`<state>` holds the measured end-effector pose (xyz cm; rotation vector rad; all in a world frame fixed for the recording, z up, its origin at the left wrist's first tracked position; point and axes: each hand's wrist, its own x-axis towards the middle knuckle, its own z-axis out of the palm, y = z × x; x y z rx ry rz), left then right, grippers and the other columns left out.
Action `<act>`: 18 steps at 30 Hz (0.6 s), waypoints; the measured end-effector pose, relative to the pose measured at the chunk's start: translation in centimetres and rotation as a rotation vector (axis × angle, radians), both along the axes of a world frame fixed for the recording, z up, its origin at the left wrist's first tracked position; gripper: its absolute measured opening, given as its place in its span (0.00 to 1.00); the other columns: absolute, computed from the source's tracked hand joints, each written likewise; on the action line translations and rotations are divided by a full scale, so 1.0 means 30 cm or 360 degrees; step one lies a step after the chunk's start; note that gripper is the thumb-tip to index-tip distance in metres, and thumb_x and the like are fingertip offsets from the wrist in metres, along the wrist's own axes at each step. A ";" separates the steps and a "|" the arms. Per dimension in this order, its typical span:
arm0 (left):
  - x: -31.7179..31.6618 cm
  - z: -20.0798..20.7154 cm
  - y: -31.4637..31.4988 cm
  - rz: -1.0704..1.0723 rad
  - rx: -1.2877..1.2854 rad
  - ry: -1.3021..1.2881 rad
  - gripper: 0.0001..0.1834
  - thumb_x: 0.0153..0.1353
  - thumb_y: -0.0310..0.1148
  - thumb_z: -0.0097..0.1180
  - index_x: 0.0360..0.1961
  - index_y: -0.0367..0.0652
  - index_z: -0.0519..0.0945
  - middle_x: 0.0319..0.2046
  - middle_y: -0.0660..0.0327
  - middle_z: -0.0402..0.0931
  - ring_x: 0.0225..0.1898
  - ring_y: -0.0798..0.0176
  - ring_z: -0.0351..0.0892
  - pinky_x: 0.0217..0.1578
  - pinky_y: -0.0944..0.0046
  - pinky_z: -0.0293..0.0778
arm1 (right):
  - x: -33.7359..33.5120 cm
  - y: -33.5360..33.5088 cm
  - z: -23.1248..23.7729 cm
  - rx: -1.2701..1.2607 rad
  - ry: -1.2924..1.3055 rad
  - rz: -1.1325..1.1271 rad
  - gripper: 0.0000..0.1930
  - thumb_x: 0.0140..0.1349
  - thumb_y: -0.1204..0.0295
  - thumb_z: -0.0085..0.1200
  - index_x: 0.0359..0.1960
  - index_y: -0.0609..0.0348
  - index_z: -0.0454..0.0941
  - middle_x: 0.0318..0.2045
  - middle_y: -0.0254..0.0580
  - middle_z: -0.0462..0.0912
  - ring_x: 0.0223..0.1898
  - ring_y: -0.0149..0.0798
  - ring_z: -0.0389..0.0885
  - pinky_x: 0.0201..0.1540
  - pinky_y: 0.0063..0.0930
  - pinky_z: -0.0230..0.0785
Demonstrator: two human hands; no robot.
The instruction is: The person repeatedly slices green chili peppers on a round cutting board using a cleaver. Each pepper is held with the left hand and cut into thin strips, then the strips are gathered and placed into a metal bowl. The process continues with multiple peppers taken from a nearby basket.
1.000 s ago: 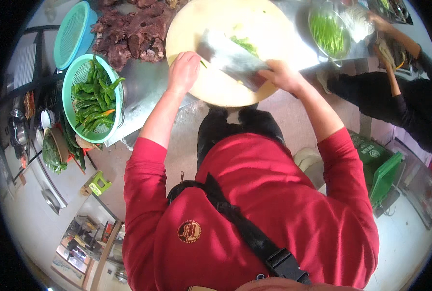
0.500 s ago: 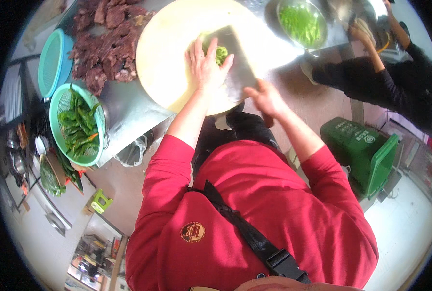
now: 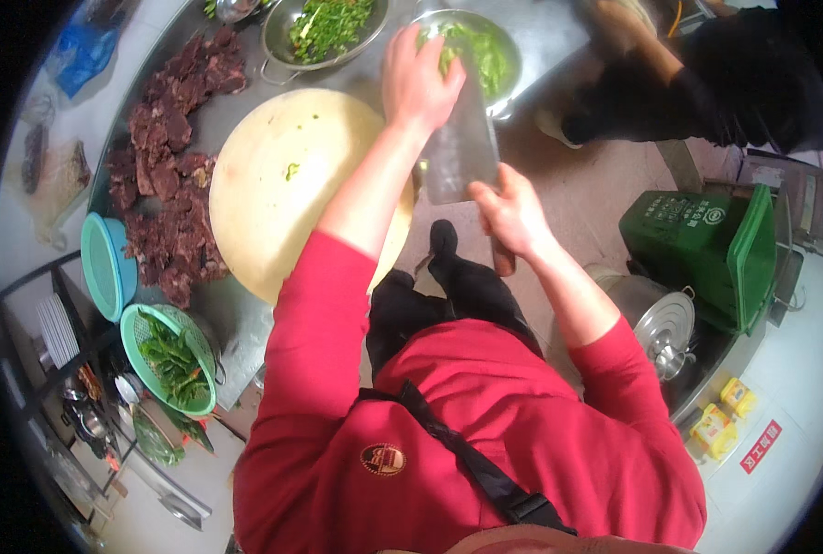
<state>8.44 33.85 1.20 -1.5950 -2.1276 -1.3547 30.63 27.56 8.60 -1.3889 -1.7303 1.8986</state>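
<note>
My right hand (image 3: 513, 212) is closed round the handle of a cleaver (image 3: 462, 143), its broad blade pointing away from me. At the blade's far end, my left hand (image 3: 421, 78) cups chopped green pepper (image 3: 447, 59) against the metal, with thumb and fingers bent. Both are at the near edge of a metal bowl (image 3: 519, 69) holding cut green peppers; the hand and blade hide part of it. To the left lies a round cutting board (image 3: 273, 185) with a few green scraps (image 3: 291, 172) on it.
Dark chunks of meat (image 3: 176, 157) cover the table's left. A colander of chopped greens (image 3: 287, 69) stands beyond the board, a green basket of peppers (image 3: 210, 355) at near left. Another person's arm (image 3: 656, 55) is at upper right. A green bin (image 3: 698, 249) and lidded pot (image 3: 661, 319) stand right.
Both hands and the cleaver have moved off the board to the metal bowl at its right, taking the chopped pepper along. The view has shifted, bringing the colander of greens into sight.
</note>
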 end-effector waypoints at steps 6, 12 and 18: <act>-0.026 -0.117 0.227 -0.0244 -0.1083 0.0091 0.30 0.72 0.52 0.58 0.69 0.48 0.77 0.76 0.44 0.58 0.79 0.43 0.54 0.75 0.35 0.53 | 0.272 0.033 -0.043 -0.0131 -0.0216 -0.0384 0.12 0.72 0.69 0.57 0.50 0.65 0.77 0.20 0.33 0.76 0.19 0.29 0.73 0.24 0.29 0.69; -0.082 -0.134 0.030 -0.0252 -0.1209 0.0386 0.37 0.71 0.56 0.58 0.78 0.58 0.67 0.79 0.45 0.54 0.80 0.42 0.53 0.76 0.40 0.52 | 0.437 0.030 -0.094 -0.0138 -0.0117 -0.0452 0.11 0.73 0.69 0.57 0.49 0.65 0.76 0.20 0.32 0.76 0.18 0.28 0.72 0.23 0.27 0.67; -0.132 -0.038 -0.135 -0.0270 -0.1151 0.0141 0.42 0.72 0.51 0.60 0.82 0.58 0.58 0.83 0.47 0.42 0.84 0.44 0.39 0.81 0.39 0.42 | 0.342 0.086 -0.084 -0.0004 -0.0088 -0.0265 0.11 0.74 0.68 0.57 0.49 0.63 0.76 0.20 0.32 0.76 0.19 0.27 0.72 0.23 0.26 0.67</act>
